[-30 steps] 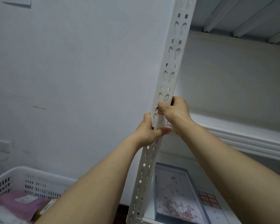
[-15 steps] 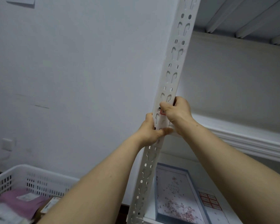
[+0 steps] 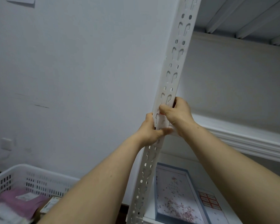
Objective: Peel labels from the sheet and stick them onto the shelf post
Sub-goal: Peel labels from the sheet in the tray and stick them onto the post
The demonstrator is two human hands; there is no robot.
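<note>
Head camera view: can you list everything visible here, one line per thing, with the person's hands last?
shelf post: one, white with slots, from bottom centre up to the top right
label: one, white with a red edge, on the post between the hands
label sheet: one, white with red labels, on the bottom shelf, right of the tray
tray: one, blue rim, on the bottom shelf, holding small pinkish bits
shelf: one, white, at the right, above the tray
basket: one, white, bottom left
pink packet: one, in the basket
wall plate: one, white, low on the left wall
left hand: grips the post
right hand: fingers behind the post, thumb on the label
</note>
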